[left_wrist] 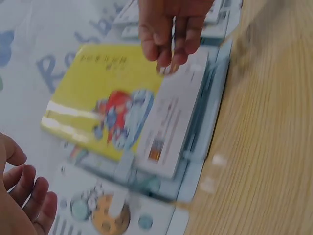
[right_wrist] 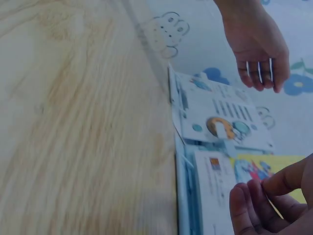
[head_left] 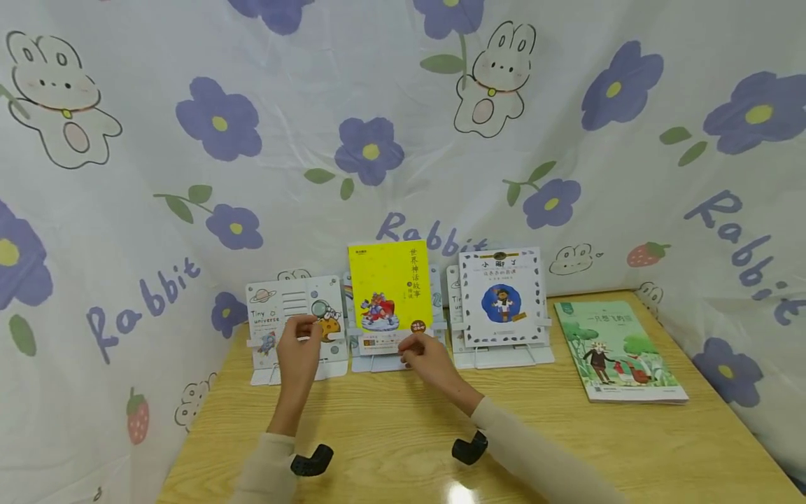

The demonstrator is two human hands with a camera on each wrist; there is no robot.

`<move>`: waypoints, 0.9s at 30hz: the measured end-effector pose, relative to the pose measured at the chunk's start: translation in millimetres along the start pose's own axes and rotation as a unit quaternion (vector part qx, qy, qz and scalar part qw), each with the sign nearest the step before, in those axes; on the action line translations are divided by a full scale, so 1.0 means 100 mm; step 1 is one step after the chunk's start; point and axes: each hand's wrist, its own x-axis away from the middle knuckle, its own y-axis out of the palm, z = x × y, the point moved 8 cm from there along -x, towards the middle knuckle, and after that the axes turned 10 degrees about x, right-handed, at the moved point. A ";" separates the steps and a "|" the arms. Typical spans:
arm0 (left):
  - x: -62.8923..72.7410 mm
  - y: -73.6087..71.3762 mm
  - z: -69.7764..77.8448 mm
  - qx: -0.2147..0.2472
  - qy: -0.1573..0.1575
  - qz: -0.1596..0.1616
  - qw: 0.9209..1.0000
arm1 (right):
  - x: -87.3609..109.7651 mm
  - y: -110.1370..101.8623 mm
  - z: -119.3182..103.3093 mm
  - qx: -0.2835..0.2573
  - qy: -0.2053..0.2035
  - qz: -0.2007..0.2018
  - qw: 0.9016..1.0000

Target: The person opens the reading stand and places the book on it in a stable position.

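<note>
A yellow book [head_left: 387, 283] with a white lower band leans on the middle book stand [head_left: 437, 308], held by the stand's clips. My right hand [head_left: 428, 360] is in front of its lower right corner, fingers loosely bent and nothing in them. Over the left book stand [head_left: 261, 315], printed "Tiny universe", hovers my left hand [head_left: 301, 357], also holding nothing. Its fingers are relaxed and apart in the left wrist view. A white book [head_left: 502, 301] with a blue round picture rests upright on the right book stand [head_left: 453, 336].
A green book [head_left: 620, 350] lies flat at the table's right. Behind the stands hangs a white cloth [head_left: 283, 175] with rabbits and purple flowers. The wooden table [head_left: 390, 434] extends in front. Black curved pieces [head_left: 313, 460] show near both wrists.
</note>
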 end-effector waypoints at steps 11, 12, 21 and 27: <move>0.50 0.90 0.24 0.074 -0.004 -0.130 0.989 | 0.22 -0.73 0.18 0.018 0.027 0.022 0.999; 0.55 0.97 0.25 0.082 -0.007 -0.139 0.987 | 0.24 -0.80 0.19 0.020 0.029 0.025 0.999; 0.99 1.63 0.31 0.140 -0.039 -0.226 0.963 | 0.47 -1.29 0.28 0.040 0.045 0.040 0.997; 1.29 2.00 0.37 0.151 -0.051 -0.282 0.946 | 0.62 -1.66 0.38 0.043 0.067 0.065 0.995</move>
